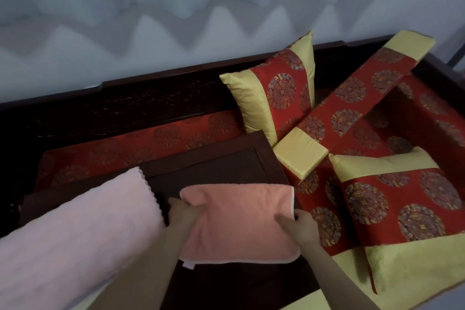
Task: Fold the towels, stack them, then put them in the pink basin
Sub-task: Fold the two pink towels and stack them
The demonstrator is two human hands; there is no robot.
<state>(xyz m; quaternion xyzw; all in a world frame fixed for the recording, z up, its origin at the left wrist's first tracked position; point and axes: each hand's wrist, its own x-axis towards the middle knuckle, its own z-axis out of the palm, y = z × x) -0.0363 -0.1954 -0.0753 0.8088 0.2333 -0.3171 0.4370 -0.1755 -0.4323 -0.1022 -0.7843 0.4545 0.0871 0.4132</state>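
Observation:
A salmon-pink towel (236,221), folded to a rough rectangle, lies on a dark wooden low table (216,166). My left hand (183,214) grips its left edge, fingers curled over the cloth. My right hand (299,226) pinches its right edge, thumb on top. A pale pink towel (75,239) lies spread over the table's left part, touching neither hand. No pink basin is in view.
The table stands on a red patterned couch seat (156,138) with a dark wooden back (125,98). Red and yellow cushions lie to the right: one upright (274,98), a long one (352,106), another in front (402,209). A pale wall is behind.

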